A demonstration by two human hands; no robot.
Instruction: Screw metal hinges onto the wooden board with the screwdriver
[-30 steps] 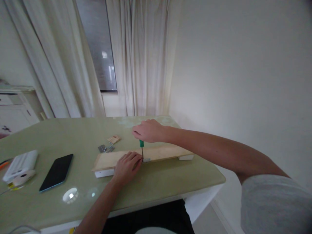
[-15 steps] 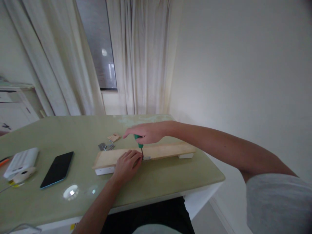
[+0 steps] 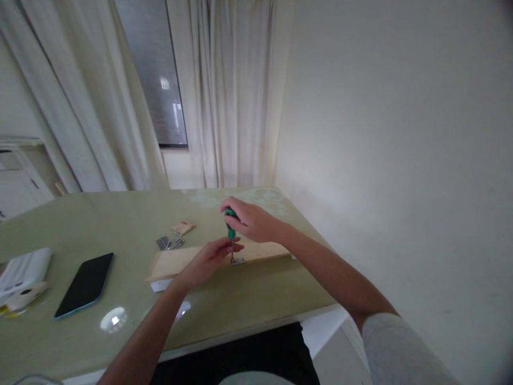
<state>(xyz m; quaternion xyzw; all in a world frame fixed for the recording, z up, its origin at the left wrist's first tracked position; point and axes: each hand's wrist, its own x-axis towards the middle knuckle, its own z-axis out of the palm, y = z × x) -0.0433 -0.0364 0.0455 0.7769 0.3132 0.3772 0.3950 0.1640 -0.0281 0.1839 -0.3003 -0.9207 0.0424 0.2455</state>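
Note:
A long wooden board [image 3: 172, 261] lies on the green table [image 3: 120, 224], raised on white blocks. My right hand [image 3: 250, 219] is closed round the green handle of a screwdriver [image 3: 230, 227] that stands upright, its tip on a small metal plate [image 3: 236, 261] at the board's near edge. My left hand [image 3: 206, 262] rests on the board beside the shaft, its fingertips pinched at the lower shaft.
Loose metal brackets [image 3: 168, 243] and a small wooden piece [image 3: 183, 227] lie behind the board. A black phone [image 3: 85, 284] and a white device [image 3: 24, 274] sit at the left. The table's right edge is near a white wall; curtains hang behind.
My right hand has turned and risen on the screwdriver handle, its elbow swinging in towards me. My left hand's fingers have lifted towards the shaft. The camera view has shifted slightly.

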